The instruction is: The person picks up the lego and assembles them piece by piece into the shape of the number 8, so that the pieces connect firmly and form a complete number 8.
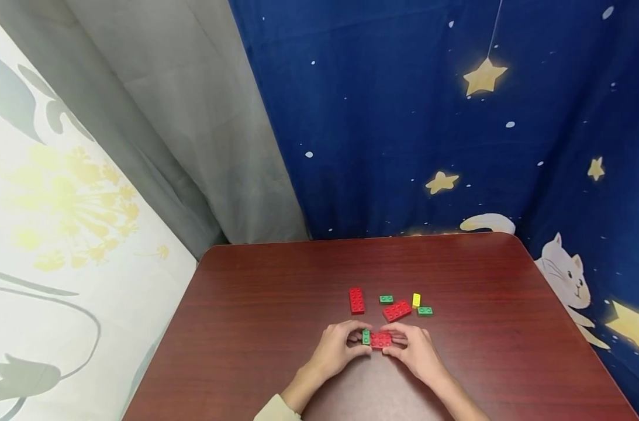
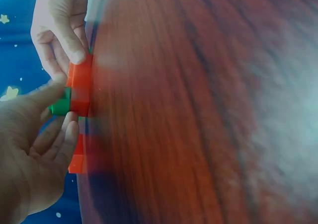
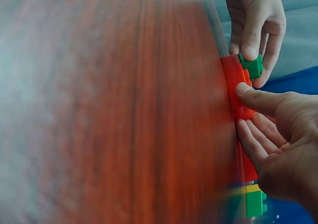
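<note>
A red building brick [image 1: 381, 340] lies close over the table between both hands. On its left end sits a small green brick [image 1: 366, 337], studs up. My left hand [image 1: 336, 346] pinches the green brick between thumb and fingers; in the right wrist view its thumb is pressed near the seam of the green brick [image 3: 252, 66] and the red one. From the other end, my right hand [image 1: 416, 349] holds the red brick [image 3: 233, 87] by its two long sides, thumb on the near side and fingers on the far side.
Beyond the hands lie loose bricks: a long red brick [image 1: 356, 300], a green brick [image 1: 386, 299], another red brick [image 1: 397, 311], a yellow brick [image 1: 416, 300] and a second green brick [image 1: 425, 311]. The brown table [image 1: 266, 304] ends at a blue curtain [image 1: 382, 146].
</note>
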Action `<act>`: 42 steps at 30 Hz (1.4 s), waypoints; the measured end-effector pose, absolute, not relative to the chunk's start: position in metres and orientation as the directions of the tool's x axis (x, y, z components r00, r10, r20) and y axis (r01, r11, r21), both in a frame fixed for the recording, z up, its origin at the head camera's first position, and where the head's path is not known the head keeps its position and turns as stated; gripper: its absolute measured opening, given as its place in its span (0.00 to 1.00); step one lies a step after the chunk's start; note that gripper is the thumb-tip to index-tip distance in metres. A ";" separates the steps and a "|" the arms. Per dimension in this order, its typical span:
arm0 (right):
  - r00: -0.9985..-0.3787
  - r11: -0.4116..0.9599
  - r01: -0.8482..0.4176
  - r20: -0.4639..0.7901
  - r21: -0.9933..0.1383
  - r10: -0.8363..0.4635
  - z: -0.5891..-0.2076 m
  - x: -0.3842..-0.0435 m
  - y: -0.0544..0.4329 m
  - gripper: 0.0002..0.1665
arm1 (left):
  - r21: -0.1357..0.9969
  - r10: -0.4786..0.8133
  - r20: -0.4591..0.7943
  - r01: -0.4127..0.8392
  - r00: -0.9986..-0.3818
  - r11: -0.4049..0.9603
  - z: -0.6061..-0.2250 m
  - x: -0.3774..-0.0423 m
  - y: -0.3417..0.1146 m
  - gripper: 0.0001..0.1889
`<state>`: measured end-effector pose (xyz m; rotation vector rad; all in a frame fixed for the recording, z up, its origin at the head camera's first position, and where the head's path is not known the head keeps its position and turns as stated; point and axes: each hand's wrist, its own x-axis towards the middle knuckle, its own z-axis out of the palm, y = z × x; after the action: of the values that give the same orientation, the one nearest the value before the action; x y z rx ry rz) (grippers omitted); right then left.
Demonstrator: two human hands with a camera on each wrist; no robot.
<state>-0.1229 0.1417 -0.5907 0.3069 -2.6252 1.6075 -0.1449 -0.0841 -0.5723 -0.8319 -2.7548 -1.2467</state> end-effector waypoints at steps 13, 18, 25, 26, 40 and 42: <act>-0.978 0.416 -0.198 0.148 -0.888 -0.149 -0.593 -0.122 0.140 0.25 | 0.791 0.379 0.252 0.415 -0.891 0.449 -0.580 -0.142 -0.088 0.15; -0.977 0.412 -0.205 0.159 -0.888 -0.145 -0.593 -0.122 0.141 0.25 | 0.835 0.364 0.224 0.370 -0.904 0.406 -0.583 -0.142 -0.088 0.16; -0.976 0.401 -0.208 0.159 -0.892 -0.151 -0.595 -0.123 0.142 0.25 | 0.853 0.372 0.194 0.343 -0.908 0.393 -0.584 -0.142 -0.088 0.17; -0.976 0.402 -0.204 0.156 -0.892 -0.150 -0.595 -0.123 0.142 0.26 | 0.854 0.372 0.192 0.342 -0.908 0.393 -0.585 -0.142 -0.088 0.17; -0.977 0.313 -0.171 0.120 -0.934 -0.178 -0.597 -0.121 0.146 0.27 | 0.866 0.395 0.188 0.341 -0.899 0.366 -0.590 -0.145 -0.089 0.18; -0.975 0.296 -0.168 0.114 -0.940 -0.192 -0.597 -0.120 0.147 0.27 | 0.872 0.396 0.187 0.338 -0.899 0.355 -0.590 -0.146 -0.090 0.18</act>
<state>-0.1203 0.1470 -0.5970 0.3532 -2.5451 1.8431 -0.1461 -0.0899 -0.5904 -0.7126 -2.6314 -1.6701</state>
